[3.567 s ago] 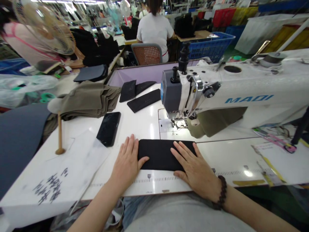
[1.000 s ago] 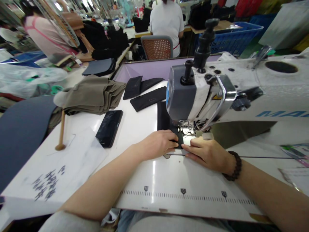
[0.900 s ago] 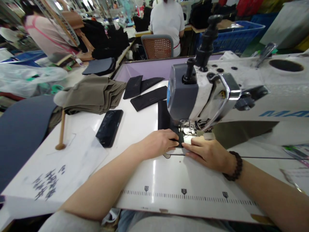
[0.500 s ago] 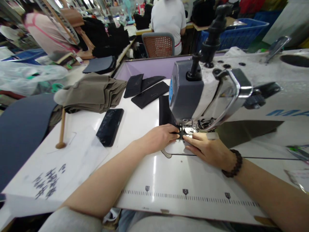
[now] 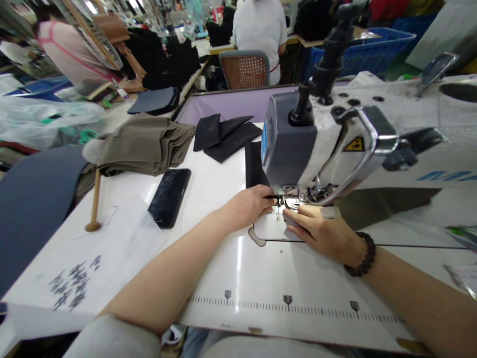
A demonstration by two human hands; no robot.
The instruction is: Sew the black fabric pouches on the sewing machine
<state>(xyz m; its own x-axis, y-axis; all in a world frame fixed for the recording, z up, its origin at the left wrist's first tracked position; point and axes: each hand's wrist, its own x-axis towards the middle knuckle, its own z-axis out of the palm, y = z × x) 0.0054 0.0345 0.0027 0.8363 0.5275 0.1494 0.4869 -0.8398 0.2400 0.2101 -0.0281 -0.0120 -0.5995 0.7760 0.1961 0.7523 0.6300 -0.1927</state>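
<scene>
The head of a sewing machine [image 5: 288,139] stands in front of me, its presser foot and needle area lit. A black fabric piece [image 5: 255,164] lies on the bed left of the machine head and runs toward the foot. My left hand [image 5: 253,205] pinches the near edge of this fabric, just left of the foot. To the right of the foot, my right hand [image 5: 316,226] lies with fingers stretched out on the metal plate [image 5: 270,229], fingertips near the needle. The machine head hides part of the fabric.
Several black folded pieces [image 5: 233,139] lie behind the left hand. A stack of brown fabric [image 5: 137,144], a phone [image 5: 169,198], a wooden-handled tool [image 5: 96,204] and paper with writing [image 5: 93,268] are at left. Co-workers sit beyond, one on a chair [image 5: 244,69].
The black fabric's near edge has moved back and left, away from my right fingertips. My left hand has shifted slightly back with it. My right hand stays almost in place.
</scene>
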